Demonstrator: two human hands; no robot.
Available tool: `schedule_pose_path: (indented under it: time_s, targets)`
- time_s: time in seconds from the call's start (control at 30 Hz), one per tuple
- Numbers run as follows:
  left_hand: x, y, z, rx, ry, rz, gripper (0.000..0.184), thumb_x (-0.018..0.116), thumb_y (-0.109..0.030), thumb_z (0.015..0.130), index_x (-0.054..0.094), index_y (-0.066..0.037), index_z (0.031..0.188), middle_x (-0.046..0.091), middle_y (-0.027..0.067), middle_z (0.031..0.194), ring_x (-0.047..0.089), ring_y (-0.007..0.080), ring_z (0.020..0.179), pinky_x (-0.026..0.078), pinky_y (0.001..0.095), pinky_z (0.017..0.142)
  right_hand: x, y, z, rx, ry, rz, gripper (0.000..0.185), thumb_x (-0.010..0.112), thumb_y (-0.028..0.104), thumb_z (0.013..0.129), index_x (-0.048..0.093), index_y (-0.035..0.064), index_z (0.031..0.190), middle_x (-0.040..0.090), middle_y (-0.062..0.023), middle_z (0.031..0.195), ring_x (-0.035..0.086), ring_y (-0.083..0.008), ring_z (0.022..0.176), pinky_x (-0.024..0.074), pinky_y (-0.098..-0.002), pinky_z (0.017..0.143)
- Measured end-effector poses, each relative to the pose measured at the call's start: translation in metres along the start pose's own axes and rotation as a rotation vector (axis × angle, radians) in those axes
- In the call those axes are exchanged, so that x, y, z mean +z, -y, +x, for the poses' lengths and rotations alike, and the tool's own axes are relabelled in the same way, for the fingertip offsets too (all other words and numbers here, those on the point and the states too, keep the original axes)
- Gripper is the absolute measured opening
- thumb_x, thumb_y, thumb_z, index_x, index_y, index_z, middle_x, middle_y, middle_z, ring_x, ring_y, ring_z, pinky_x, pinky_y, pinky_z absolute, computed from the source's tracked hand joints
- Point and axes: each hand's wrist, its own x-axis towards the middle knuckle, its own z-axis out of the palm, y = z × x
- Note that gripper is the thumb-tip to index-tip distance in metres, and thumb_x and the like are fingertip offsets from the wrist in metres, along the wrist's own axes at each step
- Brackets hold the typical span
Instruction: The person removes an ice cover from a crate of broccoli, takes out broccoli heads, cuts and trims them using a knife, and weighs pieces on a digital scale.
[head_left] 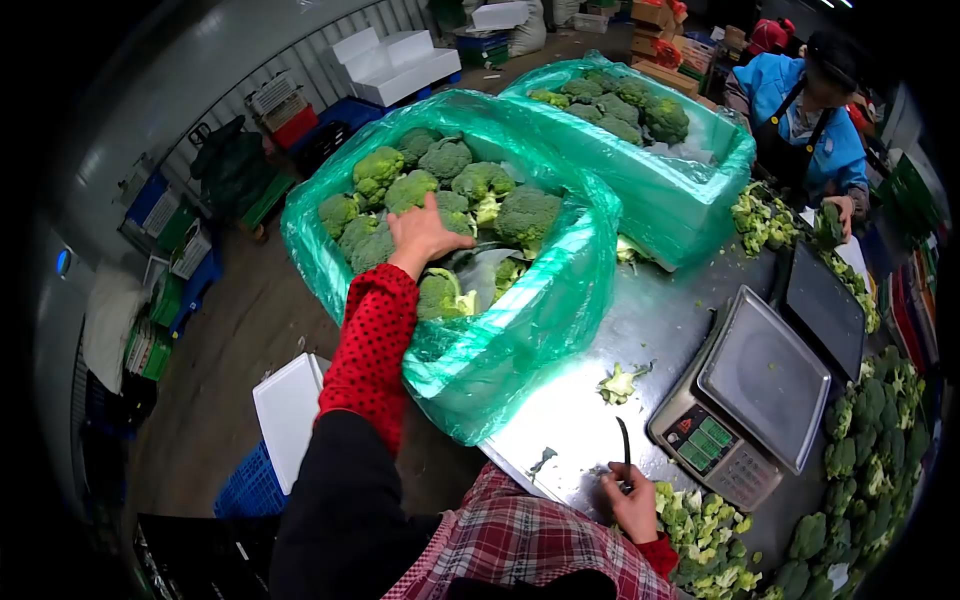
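Note:
My left hand (424, 237), in a red dotted sleeve, reaches into a box lined with green plastic (500, 370). Its fingers are spread over the broccoli heads (410, 190) and touch them; it does not appear to grip one. On the metal table (560, 425), my right hand (632, 503) is closed around a small knife (626, 445) whose dark curved blade points away from me. A cut broccoli piece (620, 382) lies beyond the blade. Pale green trimmings (705, 535) are heaped beside my right hand.
A weighing scale (765, 375) stands to the right, near many broccoli heads (865, 430). Behind is a second lined box (650, 200) of broccoli. A co-worker (815, 130) in blue holds a broccoli head (828, 224). A white foam lid (287, 415) and blue crate (252, 487) are left.

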Motion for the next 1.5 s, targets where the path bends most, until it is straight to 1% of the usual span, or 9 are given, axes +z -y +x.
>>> schedule_pose_path:
  time_s: [0.1, 0.17, 0.3, 0.43, 0.5, 0.6, 0.73, 1.13, 1.5]
  targets:
    - [-0.003, 0.009, 0.002, -0.033, -0.020, -0.166, 0.103, 0.075, -0.065, 0.057, 0.049, -0.002, 0.134, 0.069, 0.0203, 0.105, 0.066, 0.0317, 0.102, 0.039, 0.0479, 0.098, 0.006, -0.009, -0.008, 0.056, 0.024, 0.018, 0.029, 0.072, 0.013, 0.084, 0.066, -0.0053, 0.105, 0.066, -0.0039, 0.081, 0.059, -0.0114, 0.075, 0.0484, -0.0266, 0.070]
    - [-0.010, 0.015, -0.006, -0.098, -0.187, -0.437, 0.088, 0.078, -0.053, 0.059, 0.056, 0.002, 0.125, 0.070, 0.0208, 0.103, 0.067, 0.0329, 0.099, 0.048, 0.0406, 0.090, 0.011, -0.020, -0.010, 0.040, 0.038, 0.041, 0.028, 0.071, 0.015, 0.085, 0.066, -0.0041, 0.106, 0.065, -0.0038, 0.080, 0.058, -0.0116, 0.074, 0.0481, -0.0268, 0.069]
    - [-0.029, 0.001, -0.046, 0.243, -0.471, -1.374, 0.069, 0.078, -0.026, 0.067, 0.053, 0.006, 0.123, 0.062, 0.0142, 0.112, 0.059, 0.0221, 0.098, 0.047, 0.0331, 0.088, 0.006, -0.011, 0.002, -0.001, -0.063, -0.038, 0.027, 0.069, 0.016, 0.086, 0.066, -0.0012, 0.107, 0.063, -0.0049, 0.073, 0.054, -0.0115, 0.061, 0.0452, -0.0273, 0.058]
    - [-0.048, -0.067, -0.155, 0.542, -0.212, -1.587, 0.083, 0.079, -0.028, 0.062, 0.044, 0.004, 0.131, 0.056, 0.0129, 0.120, 0.056, 0.0216, 0.107, 0.045, 0.0354, 0.096, -0.015, 0.049, 0.017, -0.407, -0.345, -0.193, 0.025, 0.062, 0.007, 0.088, 0.065, -0.0005, 0.111, 0.064, -0.0180, 0.083, 0.063, -0.0297, 0.067, 0.0499, -0.0362, 0.060]
    - [-0.030, -0.098, -0.208, 0.591, -0.024, -1.632, 0.085, 0.080, -0.025, 0.061, 0.043, 0.004, 0.132, 0.057, 0.0129, 0.118, 0.057, 0.0213, 0.107, 0.045, 0.0347, 0.095, -0.021, 0.077, 0.022, -0.674, -0.418, -0.162, 0.026, 0.063, 0.000, 0.085, 0.062, 0.0009, 0.111, 0.062, -0.0156, 0.083, 0.063, -0.0309, 0.066, 0.0495, -0.0350, 0.058]
    - [0.022, -0.122, -0.263, 0.302, 0.469, -1.736, 0.075, 0.079, -0.014, 0.064, 0.044, 0.004, 0.128, 0.060, 0.0133, 0.114, 0.058, 0.0203, 0.105, 0.047, 0.0336, 0.094, -0.016, 0.051, 0.020, -0.653, -0.332, -0.421, 0.028, 0.066, 0.008, 0.084, 0.060, 0.0083, 0.111, 0.058, -0.0078, 0.077, 0.060, -0.0287, 0.064, 0.0464, -0.0385, 0.053]
    - [0.097, -0.117, -0.299, 0.030, 0.668, -1.618, 0.071, 0.079, -0.008, 0.067, 0.040, 0.004, 0.125, 0.057, 0.0148, 0.115, 0.057, 0.0206, 0.104, 0.046, 0.0334, 0.093, 0.003, -0.014, 0.005, -0.506, -0.205, -0.515, 0.016, 0.060, 0.014, 0.089, 0.056, 0.0073, 0.103, 0.060, -0.0096, 0.075, 0.062, -0.0298, 0.064, 0.0475, -0.0409, 0.052]
    - [0.120, -0.120, -0.323, 0.272, 0.467, -1.192, 0.083, 0.086, -0.018, 0.061, 0.031, 0.004, 0.119, 0.053, 0.0213, 0.106, 0.059, 0.0287, 0.096, 0.049, 0.0388, 0.084, 0.009, -0.051, 0.001, -0.351, -0.049, -0.791, 0.015, 0.057, 0.011, 0.084, 0.051, 0.0055, 0.097, 0.059, -0.0126, 0.071, 0.060, -0.0314, 0.051, 0.0463, -0.0429, 0.045]
    - [0.122, -0.137, -0.313, 0.232, 0.387, -1.038, 0.082, 0.086, -0.022, 0.061, 0.032, 0.005, 0.116, 0.056, 0.0254, 0.098, 0.061, 0.0397, 0.088, 0.050, 0.0455, 0.077, 0.029, -0.059, 0.031, -0.248, -0.120, -0.781, 0.014, 0.054, 0.003, 0.081, 0.047, 0.0008, 0.093, 0.061, -0.0170, 0.072, 0.063, -0.0337, 0.057, 0.0492, -0.0450, 0.049]
